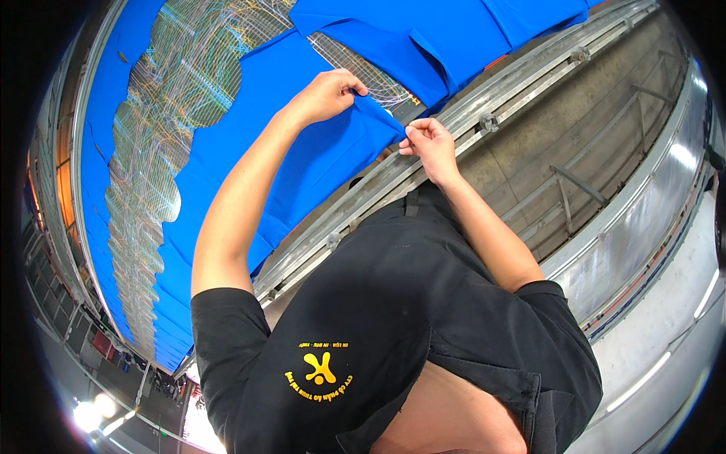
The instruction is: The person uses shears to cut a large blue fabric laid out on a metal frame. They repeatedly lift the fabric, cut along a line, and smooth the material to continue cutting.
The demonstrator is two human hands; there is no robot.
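A: Where's the blue fabric panel?

B: Spread on the tabletop, the one covered in fine multicoloured lines. One corner sticks out toward the metal rail that runs along the table's edge.

A: What's the left hand doing?

B: Fingers curled, thumb drawn in — a narrow grip, nipping the panel's edge. The forearm reaches across above the cloth.

A: And the right hand?

B: Thumb and fingertips close together, pinching the panel's corner, close to the rail in this view. The edge stretches between the two hands — fairly straight, it seems.

A: Anything past them?

B: A second blue fabric piece, with a raised fold on it. A strip of the lined tabletop shows between the two. Nearest the camera is the person's black shirt.
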